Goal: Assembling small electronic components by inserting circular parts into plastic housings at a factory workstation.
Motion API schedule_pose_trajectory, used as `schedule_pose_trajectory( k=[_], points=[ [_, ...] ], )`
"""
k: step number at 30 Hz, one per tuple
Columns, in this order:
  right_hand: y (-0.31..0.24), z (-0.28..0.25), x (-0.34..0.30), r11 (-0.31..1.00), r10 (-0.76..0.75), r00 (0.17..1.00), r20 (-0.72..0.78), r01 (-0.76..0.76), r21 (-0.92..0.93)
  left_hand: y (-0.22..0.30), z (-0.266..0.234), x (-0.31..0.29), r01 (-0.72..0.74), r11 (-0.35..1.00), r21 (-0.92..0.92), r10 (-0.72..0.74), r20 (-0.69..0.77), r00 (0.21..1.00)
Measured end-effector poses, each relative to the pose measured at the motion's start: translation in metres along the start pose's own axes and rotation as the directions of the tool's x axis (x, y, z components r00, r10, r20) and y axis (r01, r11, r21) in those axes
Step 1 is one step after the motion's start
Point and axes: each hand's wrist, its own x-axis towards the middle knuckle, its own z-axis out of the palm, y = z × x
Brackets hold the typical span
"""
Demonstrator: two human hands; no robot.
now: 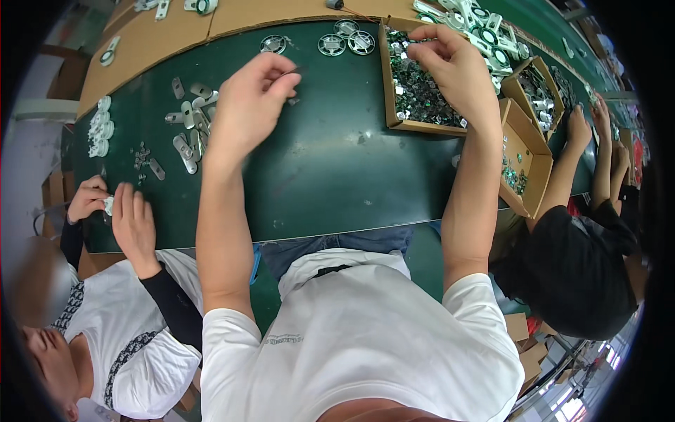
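l. hand (249,105) was over the far part of the green table (337,183), left of centre, thumb + index pressed together, pinching a small dark pc (297,69), blurred, w/ details too small to tell. r. hand (460,77) was over the far right cardboard box (425,128), fingers curled, thumb near index; couldn't tell if they pinched anything. box held lots of small silver, dark + green bits (415,91).

just beyond l. hand: a round part (273,45); three more round parts (332,46) sat between it & the box. to the left, a loose pile of long silvery parts (184,144). right of the box, near side, a 2nd box (540,165) w/ some green bits. co-worker at near left had both hands (133,221) at a white part (109,205).
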Motion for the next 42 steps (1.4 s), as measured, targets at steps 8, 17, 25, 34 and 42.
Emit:
schedule_pose_trajectory(
  k=[8,17,25,34,42],
  points=[
    [-0.029,0.005,-0.008,0.84,-0.142,0.971,0.191,0.017,0.542,0.011,0.024,-0.004,-0.073,0.983,-0.17,0.077,0.015,0.997],
    [-0.05,0.031,-0.016,0.763,-0.179,0.958,0.224,-0.009,0.647,0.01,0.026,-0.007,0.025,0.797,-0.604,0.08,0.147,0.986],
    [-0.054,0.041,-0.018,0.753,-0.108,0.967,0.232,-0.073,0.654,0.011,0.026,-0.007,-0.036,0.917,-0.398,0.076,0.085,0.993],
    [-0.062,0.064,-0.028,0.741,-0.085,0.99,0.114,-0.014,0.671,0.013,0.033,-0.007,-0.049,0.818,-0.574,0.105,0.065,0.992],
    [-0.065,0.065,-0.032,0.613,0.066,0.977,0.203,-0.2,0.764,0.018,0.031,-0.013,-0.064,0.822,-0.567,0.133,0.082,0.988]
  ],
)
